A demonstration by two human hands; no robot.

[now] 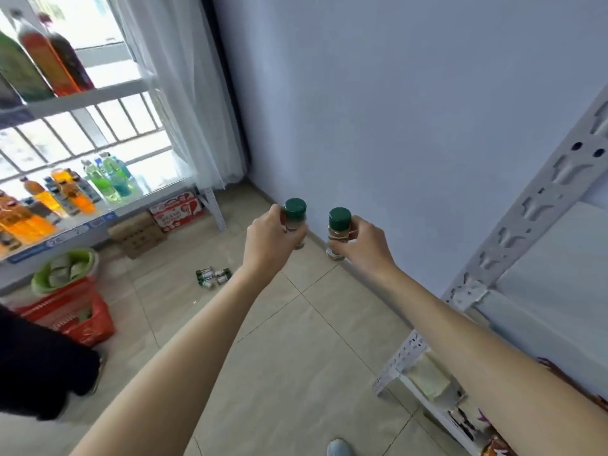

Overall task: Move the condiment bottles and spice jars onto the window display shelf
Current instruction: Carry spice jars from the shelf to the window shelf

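Hands: two; left hand (268,243) and right hand (360,245) each gripped one jar
Green-capped spice jars held: two; left jar (295,222); right jar (339,232)
Small jars on the floor (213,277): a cluster; number unclear
Tall bottles on the upper shelf (49,60): at least three
Cardboard boxes under the shelf (154,225): two
Red baskets (75,317): one

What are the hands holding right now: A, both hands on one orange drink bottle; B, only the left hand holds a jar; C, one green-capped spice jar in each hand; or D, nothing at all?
C: the left hand grips one green-capped spice jar and the right hand grips another green-capped jar, both held upright in the air above the tiled floor.
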